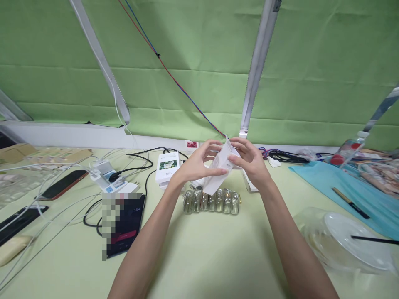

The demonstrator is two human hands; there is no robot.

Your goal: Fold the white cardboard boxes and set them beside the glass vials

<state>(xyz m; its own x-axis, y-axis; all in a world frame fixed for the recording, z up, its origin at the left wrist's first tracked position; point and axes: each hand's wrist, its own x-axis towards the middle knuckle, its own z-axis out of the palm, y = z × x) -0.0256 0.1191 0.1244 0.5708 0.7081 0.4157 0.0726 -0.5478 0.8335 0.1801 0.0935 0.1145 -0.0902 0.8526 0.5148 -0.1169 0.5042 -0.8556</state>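
Above mid-table (218,253), left hand (193,165) and right hand (250,162) both pinch the white box (217,177), top flap open; glass vials (212,202) lie in a row just beneath; box contents cannot be told.

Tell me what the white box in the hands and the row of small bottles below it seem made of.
The white box, held by the left hand and right hand, looks like thin matte cardboard: flat panels, a flap raised on top. The small bottles look like clear glossy glass, see-through with glints; hard plastic is possible.
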